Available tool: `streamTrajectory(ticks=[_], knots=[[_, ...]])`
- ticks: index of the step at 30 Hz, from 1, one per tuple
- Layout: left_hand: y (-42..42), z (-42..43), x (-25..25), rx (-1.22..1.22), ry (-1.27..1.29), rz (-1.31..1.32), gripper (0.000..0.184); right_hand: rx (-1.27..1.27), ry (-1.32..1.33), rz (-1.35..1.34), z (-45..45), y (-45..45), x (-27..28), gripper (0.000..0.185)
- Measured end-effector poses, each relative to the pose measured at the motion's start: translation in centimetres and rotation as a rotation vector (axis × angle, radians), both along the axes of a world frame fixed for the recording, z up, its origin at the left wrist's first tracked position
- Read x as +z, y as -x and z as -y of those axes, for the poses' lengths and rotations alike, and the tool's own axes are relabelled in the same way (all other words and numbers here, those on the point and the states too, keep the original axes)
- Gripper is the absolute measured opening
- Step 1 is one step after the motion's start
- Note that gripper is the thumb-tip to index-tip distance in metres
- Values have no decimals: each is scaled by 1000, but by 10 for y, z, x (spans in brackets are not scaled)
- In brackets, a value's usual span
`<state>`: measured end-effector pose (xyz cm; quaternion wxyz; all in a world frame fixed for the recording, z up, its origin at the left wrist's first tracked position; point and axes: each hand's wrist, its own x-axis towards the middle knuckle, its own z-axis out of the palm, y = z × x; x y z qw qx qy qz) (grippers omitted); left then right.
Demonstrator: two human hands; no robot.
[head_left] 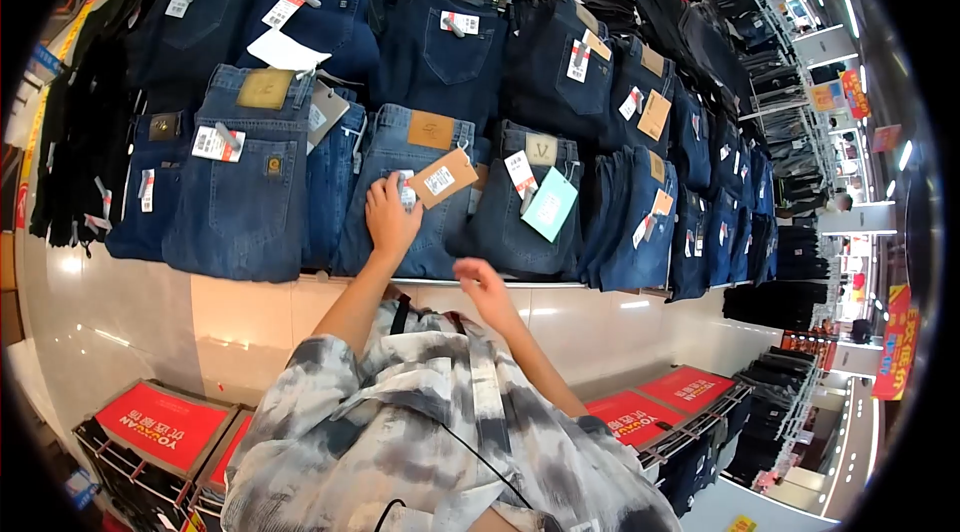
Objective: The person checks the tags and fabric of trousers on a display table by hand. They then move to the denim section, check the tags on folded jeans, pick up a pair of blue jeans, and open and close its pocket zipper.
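Note:
My left hand rests on a folded pair of blue jeans in the front row, its fingers at a small white price tag. Beside those fingers lies a brown card tag on the same jeans. Over the front edge of the display my right hand hovers, fingers apart and holding nothing. To the right are darker jeans with a mint-green tag. Larger blue jeans with a tan waist patch lie to the left.
More stacked jeans fill the rows behind. A white paper lies on them. Red-topped racks stand at the lower left and lower right. Hanging clothes line the right side. Tiled floor shows below the display.

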<state>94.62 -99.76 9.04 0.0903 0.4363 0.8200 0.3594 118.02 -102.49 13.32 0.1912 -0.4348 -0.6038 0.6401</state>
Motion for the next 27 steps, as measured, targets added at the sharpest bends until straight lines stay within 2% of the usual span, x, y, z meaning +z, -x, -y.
streamTrajectory(ticks=[2, 4, 6, 9, 10, 12, 13, 14, 17, 20, 21, 24, 25, 27], knots=[[6, 3, -6, -38, -24, 1, 70, -103, 30, -116, -43, 29, 5, 42], [13, 4, -8, -85, -7, 33, 71, -263, -81, -84, -90, 56, -3, 47], [19, 8, -1, -128, 17, 61, 72, -337, -224, 11, -134, 78, -17, 52], [23, 9, 4, -159, 1, 94, 72, -349, -68, 229, -180, 100, -17, 64], [24, 9, 3, -171, -7, 102, 68, -326, -69, 181, -189, 104, -27, 57], [28, 8, 3, -198, 16, 142, 64, -274, -84, 296, -198, 110, -32, 43], [30, 7, 4, -198, 14, 165, 61, -238, -178, 309, -197, 114, -29, 31], [31, 7, 4, -200, 16, 189, 57, -167, -232, 378, -195, 114, -26, 28], [32, 8, 7, -207, 18, 275, 49, -129, -786, 332, -187, 115, -42, 34], [35, 5, 3, -221, -13, 299, 43, -425, -482, 256, -187, 123, -40, 41], [37, 6, 0, -229, -23, 296, 42, -510, -491, 253, -199, 120, -74, 48], [42, 7, -10, -270, -78, 316, 40, -329, -221, 240, -203, 120, -50, 41], [45, 9, -13, -275, -65, 349, 40, -157, -314, 288, -203, 119, -40, 30], [52, 7, -15, -289, -46, 415, 39, -93, -423, 189, -188, 128, -36, 23]])
